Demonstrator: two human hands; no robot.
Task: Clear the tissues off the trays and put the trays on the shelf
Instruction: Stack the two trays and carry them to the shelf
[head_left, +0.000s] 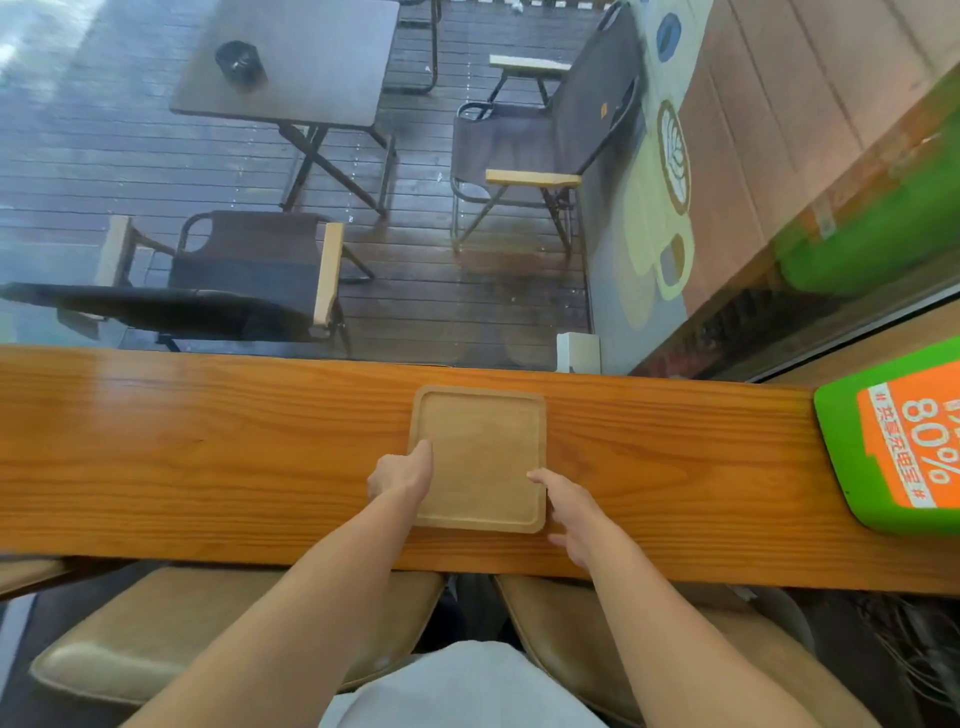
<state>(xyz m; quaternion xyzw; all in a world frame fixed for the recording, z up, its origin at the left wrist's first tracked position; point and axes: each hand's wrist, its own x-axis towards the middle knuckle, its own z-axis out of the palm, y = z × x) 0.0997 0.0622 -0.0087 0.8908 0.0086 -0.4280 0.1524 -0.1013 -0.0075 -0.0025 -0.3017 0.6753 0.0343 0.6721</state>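
A light wooden tray (480, 441) with a raised rim lies flat on the orange wooden counter (208, 452), near the middle. No tissue shows on it. My left hand (402, 475) rests on the tray's left edge, thumb over the rim and fingers curled at the side. My right hand (571, 512) is at the tray's near right corner, thumb touching the rim and fingers spread beside it on the counter. The tray has not left the counter surface.
A green box with an orange "80%" label (904, 447) stands on the counter at the right. Two padded stools (208, 629) sit under the counter's near edge. Beyond a window are a dark table (291, 62) and folding chairs on decking.
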